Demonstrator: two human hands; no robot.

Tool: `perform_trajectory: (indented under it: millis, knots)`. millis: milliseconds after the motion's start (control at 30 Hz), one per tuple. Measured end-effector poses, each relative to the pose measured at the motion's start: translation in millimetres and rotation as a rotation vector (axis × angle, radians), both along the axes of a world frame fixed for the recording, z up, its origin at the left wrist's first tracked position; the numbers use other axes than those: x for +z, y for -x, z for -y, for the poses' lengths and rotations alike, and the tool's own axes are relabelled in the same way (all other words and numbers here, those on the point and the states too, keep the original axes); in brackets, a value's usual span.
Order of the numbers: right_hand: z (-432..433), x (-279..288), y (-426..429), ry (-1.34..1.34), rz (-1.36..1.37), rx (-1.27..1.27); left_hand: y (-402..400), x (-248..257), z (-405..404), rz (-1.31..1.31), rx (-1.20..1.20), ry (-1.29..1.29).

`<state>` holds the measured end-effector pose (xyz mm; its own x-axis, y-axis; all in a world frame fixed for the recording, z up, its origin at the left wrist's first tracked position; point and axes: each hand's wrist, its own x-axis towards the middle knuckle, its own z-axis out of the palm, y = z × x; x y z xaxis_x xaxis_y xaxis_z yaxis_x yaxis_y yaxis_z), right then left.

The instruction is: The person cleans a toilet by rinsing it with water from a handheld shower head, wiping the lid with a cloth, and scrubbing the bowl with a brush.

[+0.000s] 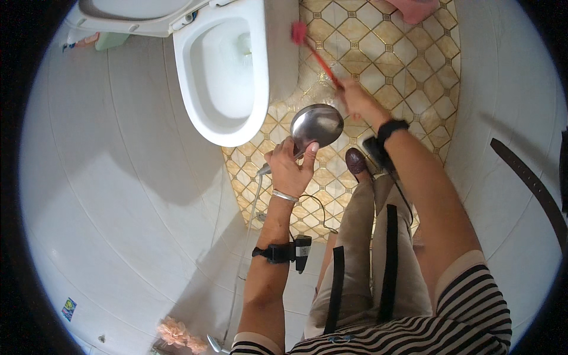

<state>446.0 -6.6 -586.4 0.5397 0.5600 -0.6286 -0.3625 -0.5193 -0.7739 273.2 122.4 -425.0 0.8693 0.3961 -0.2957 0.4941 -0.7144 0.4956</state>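
Note:
My left hand is wrapped around the handle of a silver shower head, whose smooth back faces up. A pale shower hose runs down from the handle's end. Farther forward, my right hand grips a red-handled toilet brush. The brush's pinkish-red head is blurred and held beside the toilet base. Water glistens on the patterned tile floor between the shower head and the brush. To the left stands a white toilet with its lid and seat raised; some water shows in the bowl.
White tiled walls rise on both sides. A pink object lies at the far right of the floor. Peach artificial flowers and a metal tap lever are low at the left. A dark strap hangs at the right.

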Motion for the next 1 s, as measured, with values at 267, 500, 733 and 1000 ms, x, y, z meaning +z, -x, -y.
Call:
perform_trajectory:
  millis: [267, 500, 733, 1000]
  knots:
    - [54.6, 76.2, 133.4, -0.187, -0.716, 0.044, 75.3, -16.0, -18.2, -0.019, 0.245, 0.022]
    - [23.5, 102.8, 103.0, -0.139, -0.355, 0.357, 122.0, -28.2, -31.7, 0.108, 0.679, 0.527]
    - [55.1, 115.2, 71.8, 0.152, 0.427, 0.971, 126.6, -30.4, -20.9, 0.335, 0.967, 0.612]
    - [-27.7, 139.0, 48.8, -0.06, 1.133, 1.404, 144.6, -19.9, -36.7, 0.431, 1.151, 0.415]
